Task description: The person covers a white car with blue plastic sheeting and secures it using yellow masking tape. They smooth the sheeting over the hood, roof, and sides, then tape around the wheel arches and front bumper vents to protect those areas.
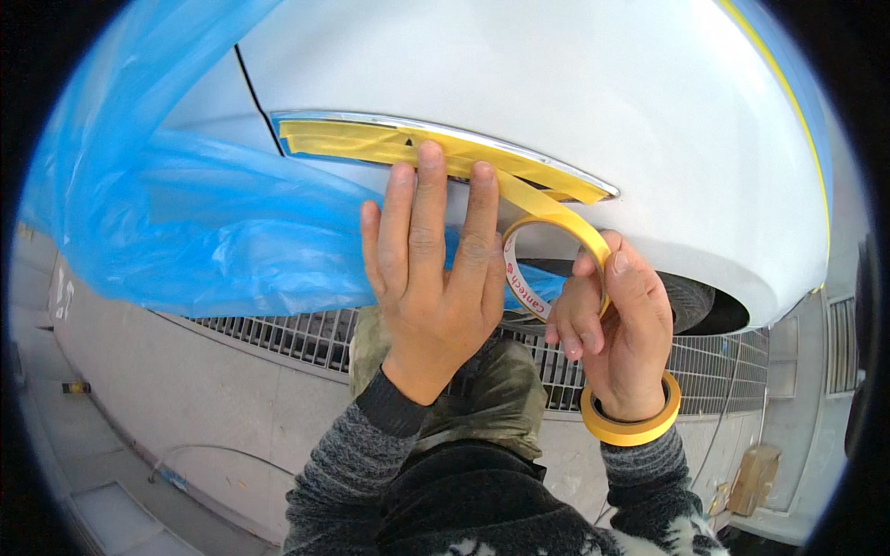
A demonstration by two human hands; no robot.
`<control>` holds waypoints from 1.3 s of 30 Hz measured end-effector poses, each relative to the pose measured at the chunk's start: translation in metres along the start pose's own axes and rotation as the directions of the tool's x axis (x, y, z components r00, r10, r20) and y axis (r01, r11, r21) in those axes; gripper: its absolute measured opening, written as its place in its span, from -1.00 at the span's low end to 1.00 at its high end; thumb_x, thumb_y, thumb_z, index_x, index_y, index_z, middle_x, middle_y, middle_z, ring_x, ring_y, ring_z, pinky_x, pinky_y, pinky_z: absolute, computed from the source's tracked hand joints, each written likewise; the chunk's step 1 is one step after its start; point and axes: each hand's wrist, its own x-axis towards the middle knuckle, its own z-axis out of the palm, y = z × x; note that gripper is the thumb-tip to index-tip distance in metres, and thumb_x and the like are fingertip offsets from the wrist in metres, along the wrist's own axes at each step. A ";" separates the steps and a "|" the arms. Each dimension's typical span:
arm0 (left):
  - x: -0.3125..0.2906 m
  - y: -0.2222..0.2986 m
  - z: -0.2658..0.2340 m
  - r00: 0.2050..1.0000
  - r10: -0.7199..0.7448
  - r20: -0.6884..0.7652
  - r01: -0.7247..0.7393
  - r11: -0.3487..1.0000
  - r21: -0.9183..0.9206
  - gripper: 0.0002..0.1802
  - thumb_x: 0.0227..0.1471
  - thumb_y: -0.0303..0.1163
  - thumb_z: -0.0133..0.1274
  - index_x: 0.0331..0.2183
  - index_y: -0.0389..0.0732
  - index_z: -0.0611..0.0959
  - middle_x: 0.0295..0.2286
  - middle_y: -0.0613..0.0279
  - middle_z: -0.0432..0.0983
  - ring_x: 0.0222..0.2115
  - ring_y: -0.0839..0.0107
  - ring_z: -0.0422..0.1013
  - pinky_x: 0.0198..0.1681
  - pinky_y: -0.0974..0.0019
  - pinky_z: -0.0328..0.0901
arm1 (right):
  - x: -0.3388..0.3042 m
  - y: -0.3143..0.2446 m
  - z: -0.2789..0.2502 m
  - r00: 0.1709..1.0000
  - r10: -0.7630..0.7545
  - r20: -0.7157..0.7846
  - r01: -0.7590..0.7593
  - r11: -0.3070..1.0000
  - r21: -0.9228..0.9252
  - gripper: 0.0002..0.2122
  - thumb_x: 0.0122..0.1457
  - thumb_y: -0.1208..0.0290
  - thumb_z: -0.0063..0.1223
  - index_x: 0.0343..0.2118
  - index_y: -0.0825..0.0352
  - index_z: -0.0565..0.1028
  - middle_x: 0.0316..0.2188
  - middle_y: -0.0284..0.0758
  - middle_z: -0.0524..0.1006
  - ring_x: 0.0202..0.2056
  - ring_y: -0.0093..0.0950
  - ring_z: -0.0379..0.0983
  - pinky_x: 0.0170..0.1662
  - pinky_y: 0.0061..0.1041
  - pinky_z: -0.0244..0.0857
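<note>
My left hand (434, 246) lies with fingers stretched out against a long trim strip (556, 159) on a white car panel (519, 65). Its fingertips press on yellow masking tape (348, 144) that covers most of the strip. My right hand (621, 320) grips a roll of masking tape (593, 243), thumb outside and fingers partly through the ring. From the roll, a length of tape runs up to the strip beside my left fingertips. A second yellow tape roll (632, 432) hangs around my right wrist like a bracelet.
Blue plastic film (222, 222) drapes over the car at left. Yellow tape also edges the panel's far right. Below the wheel arch sits a tyre (688, 301). A metal floor grating (297, 338) runs under the car. A hose (209, 448) and a cardboard box (754, 479) lie on the floor.
</note>
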 end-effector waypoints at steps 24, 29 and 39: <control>0.012 -0.001 -0.005 0.979 0.202 -0.007 -0.201 0.978 0.055 -0.42 0.12 -0.43 0.12 0.17 0.21 0.63 0.17 -0.09 0.22 0.19 -0.06 0.16 0.22 -0.09 0.11 | -0.030 0.034 -0.024 0.947 -0.298 -0.120 0.308 0.948 0.075 -0.73 0.45 0.21 -0.06 -0.34 0.30 0.35 -0.71 -0.49 0.33 -0.74 -0.70 0.11 -0.37 -0.53 0.35; 0.015 0.001 -0.003 0.978 0.206 -0.029 -0.202 0.974 0.100 -0.34 0.05 -0.51 0.08 0.16 0.28 0.64 0.17 0.00 0.24 0.19 -0.01 0.17 0.24 0.01 0.05 | -0.072 0.067 -0.006 0.951 -0.289 -0.109 0.300 0.947 0.111 -0.72 0.40 0.20 0.03 -0.37 0.27 0.34 -0.63 -0.41 0.39 -0.59 -0.60 0.27 -0.31 -0.44 0.38; 0.025 -0.013 -0.077 0.679 -0.083 0.730 0.734 0.069 -0.675 -0.74 0.28 -0.33 0.13 -0.09 -0.29 0.65 -0.29 0.27 0.57 -0.35 0.62 0.40 -0.28 0.53 0.29 | -0.060 0.036 -0.023 0.845 -0.477 0.242 0.502 0.863 -0.053 -0.77 0.38 0.25 0.00 -0.36 0.31 0.45 -0.54 -0.34 0.52 -0.46 -0.39 0.47 -0.26 -0.23 0.38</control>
